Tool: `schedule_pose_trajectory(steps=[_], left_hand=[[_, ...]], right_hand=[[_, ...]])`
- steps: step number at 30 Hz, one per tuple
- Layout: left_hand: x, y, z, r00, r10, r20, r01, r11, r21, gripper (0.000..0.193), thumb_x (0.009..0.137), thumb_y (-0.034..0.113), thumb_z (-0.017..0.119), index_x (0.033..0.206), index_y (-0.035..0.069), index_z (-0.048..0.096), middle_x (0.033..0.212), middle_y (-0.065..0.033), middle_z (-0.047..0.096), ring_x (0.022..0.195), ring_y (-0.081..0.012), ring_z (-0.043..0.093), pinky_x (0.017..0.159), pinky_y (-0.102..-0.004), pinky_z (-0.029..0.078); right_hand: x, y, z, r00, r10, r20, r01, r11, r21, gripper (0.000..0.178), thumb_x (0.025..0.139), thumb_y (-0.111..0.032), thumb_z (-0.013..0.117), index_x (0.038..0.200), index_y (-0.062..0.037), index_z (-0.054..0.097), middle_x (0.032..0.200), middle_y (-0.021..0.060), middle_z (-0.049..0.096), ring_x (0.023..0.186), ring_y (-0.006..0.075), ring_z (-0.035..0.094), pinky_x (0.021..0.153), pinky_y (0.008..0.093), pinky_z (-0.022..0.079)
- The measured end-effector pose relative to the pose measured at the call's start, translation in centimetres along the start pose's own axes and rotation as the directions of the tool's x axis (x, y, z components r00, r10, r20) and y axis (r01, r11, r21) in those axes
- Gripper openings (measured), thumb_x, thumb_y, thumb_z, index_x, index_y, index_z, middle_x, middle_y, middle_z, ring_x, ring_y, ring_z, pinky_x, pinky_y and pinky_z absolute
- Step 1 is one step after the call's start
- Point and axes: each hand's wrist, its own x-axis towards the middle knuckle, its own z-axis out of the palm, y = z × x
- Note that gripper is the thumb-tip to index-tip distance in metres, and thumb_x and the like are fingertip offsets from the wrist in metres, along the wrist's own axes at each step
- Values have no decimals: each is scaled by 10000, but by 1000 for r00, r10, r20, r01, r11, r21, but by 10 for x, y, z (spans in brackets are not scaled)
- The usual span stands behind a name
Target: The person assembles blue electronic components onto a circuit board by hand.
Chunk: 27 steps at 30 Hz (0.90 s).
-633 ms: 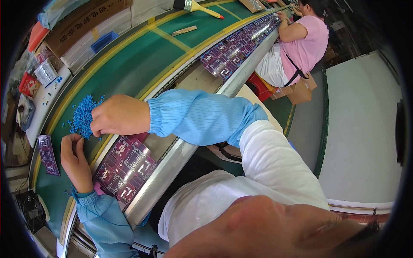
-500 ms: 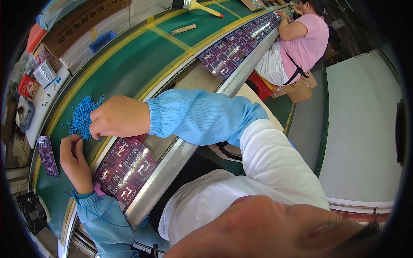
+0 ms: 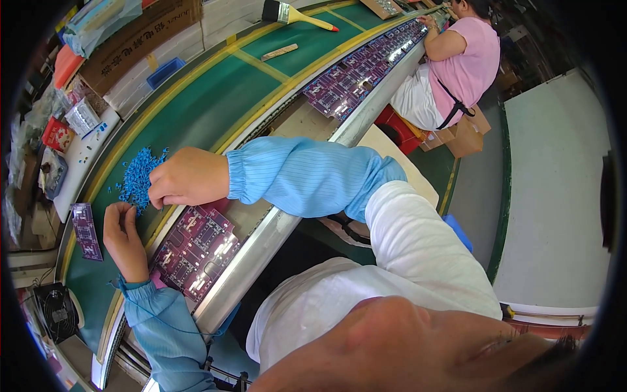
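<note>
A heap of tiny blue electronic components [image 3: 137, 175] lies on the green work surface. At its right edge, my right hand [image 3: 187, 176] is closed with the fingers bent down and their tips together. My left hand [image 3: 124, 238] is at the near edge of the heap, thumb and fingers drawn together. Anything pinched in either hand is too small or hidden to make out. Just below my right hand, a purple circuit board [image 3: 199, 245] rests between the conveyor rails. A narrow purple board [image 3: 87, 232] lies left of my left hand.
More populated boards [image 3: 353, 75] line the conveyor toward a co-worker in pink [image 3: 467, 62]. A metal rail [image 3: 241, 264] runs along my side. Beyond are a brush [image 3: 300, 16], a wooden stick [image 3: 279, 52], a blue tray [image 3: 166, 72] and a small fan [image 3: 55, 312].
The whole scene has shifted slightly rightward in the picture. Both hands stay beside the blue heap, with little visible change in their finger positions.
</note>
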Motion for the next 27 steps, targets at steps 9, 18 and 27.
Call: schedule_pose_trajectory(steps=[9, 18, 27], left_hand=[[-3, -5, -5, 997, -80, 13, 81, 992, -92, 62, 985, -10, 633, 1045, -19, 647, 929, -68, 649, 871, -133, 617, 803, -277, 512], [-4, -6, -9, 995, -96, 13, 97, 989, -114, 69, 1005, 6, 615, 1038, -22, 670, 918, -46, 651, 820, -109, 589, 727, -259, 483], [-11, -20, -26, 978, -202, 60, 211, 920, -330, 27, 1002, 32, 631, 1004, 32, 657, 884, 17, 621, 758, -56, 543, 659, -217, 439]], right_hand=[[1, -3, 0, 1000, 9, 23, -9, 1000, 23, 51, 902, -191, 710, 945, -172, 727, 923, 9, 669, 829, 264, 690, 706, 418, 549], [0, -4, -1, 999, 19, 42, -20, 1000, 24, 53, 905, -186, 711, 950, -165, 727, 926, 13, 681, 832, 263, 693, 709, 413, 553], [1, -3, -2, 999, 11, 37, -12, 999, 34, 55, 916, -196, 707, 954, -160, 723, 932, 23, 689, 829, 270, 697, 712, 416, 557]])
